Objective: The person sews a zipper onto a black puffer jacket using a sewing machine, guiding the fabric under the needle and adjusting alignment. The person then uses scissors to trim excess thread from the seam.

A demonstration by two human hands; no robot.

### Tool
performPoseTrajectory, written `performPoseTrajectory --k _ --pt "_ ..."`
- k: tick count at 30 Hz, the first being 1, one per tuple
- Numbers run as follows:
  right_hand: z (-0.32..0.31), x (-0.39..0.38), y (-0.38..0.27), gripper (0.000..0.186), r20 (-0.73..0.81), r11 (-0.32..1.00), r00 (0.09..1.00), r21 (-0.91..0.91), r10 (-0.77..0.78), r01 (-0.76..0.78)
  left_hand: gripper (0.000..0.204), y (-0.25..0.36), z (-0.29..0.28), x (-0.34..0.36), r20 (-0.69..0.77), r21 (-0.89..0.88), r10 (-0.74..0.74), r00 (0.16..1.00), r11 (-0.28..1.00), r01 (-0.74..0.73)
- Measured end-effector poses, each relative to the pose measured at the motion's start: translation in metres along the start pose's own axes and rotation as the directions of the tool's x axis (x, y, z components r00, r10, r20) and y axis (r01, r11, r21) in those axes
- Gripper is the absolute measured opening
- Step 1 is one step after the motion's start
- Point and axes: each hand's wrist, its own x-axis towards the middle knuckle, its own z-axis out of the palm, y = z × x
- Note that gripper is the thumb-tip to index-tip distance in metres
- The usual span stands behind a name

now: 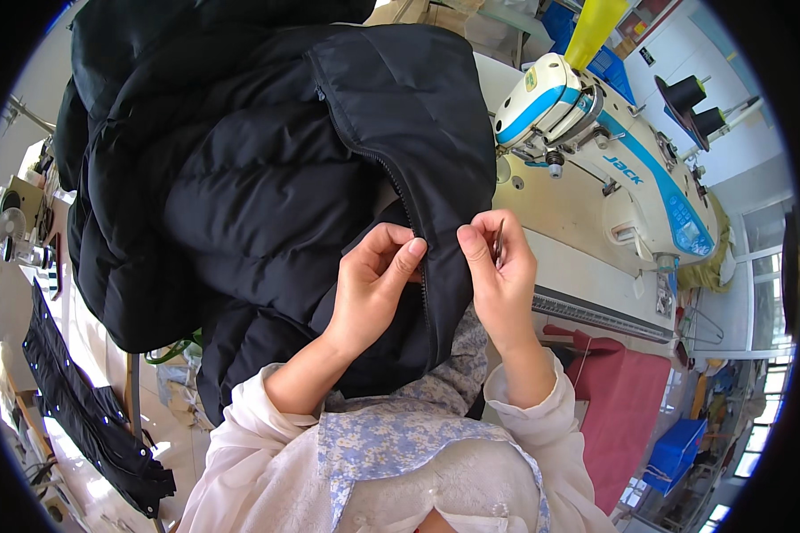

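Note:
A black padded jacket (249, 195) lies bunched over the left of the table and across my lap. Along its front edge runs a black zipper (398, 191). My left hand (371, 280) pinches the jacket at the zipper between thumb and forefinger. Just to the right, my right hand (504, 280) is closed, its thumb at the jacket's outer edge. A small, slim metal tool (500, 238), possibly thread snips, sticks up from between its fingers; most of it is hidden.
A white and blue sewing machine (631, 169) stands on the table to the right, with black thread cones (698, 111) behind it. Dark red cloth (622, 400) hangs at lower right, near a blue bin (676, 455). Another black garment (84, 404) hangs at far left.

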Motion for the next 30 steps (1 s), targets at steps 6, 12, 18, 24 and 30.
performPoseTrajectory --k 6,12,18,24,30 --pt "-0.01 0.011 0.021 0.019 0.124 0.765 0.866 -0.42 -0.484 0.488 0.017 0.004 0.001 0.001 0.077 -0.218 -0.136 0.988 0.964 0.15" --pt "-0.024 0.011 0.023 0.027 0.096 0.997 0.995 -0.073 0.002 0.005 0.013 0.0 0.001 0.004 0.025 -0.25 -0.177 0.984 0.952 0.178" --pt "-0.01 -0.011 0.006 0.022 0.06 0.998 0.997 -0.029 0.058 -0.056 0.012 -0.006 0.004 0.003 -0.008 -0.126 -0.018 1.0 0.992 0.016" --pt "-0.004 -0.007 0.033 0.023 0.027 0.82 0.944 -0.486 -0.33 0.301 0.017 -0.003 0.009 0.004 0.002 -0.36 -0.156 0.988 0.921 0.146" --pt "-0.025 -0.004 0.033 0.031 0.004 0.904 0.999 -0.427 -0.032 0.031 0.02 0.002 -0.002 0.001 0.171 -0.014 -0.275 0.946 0.96 0.281"
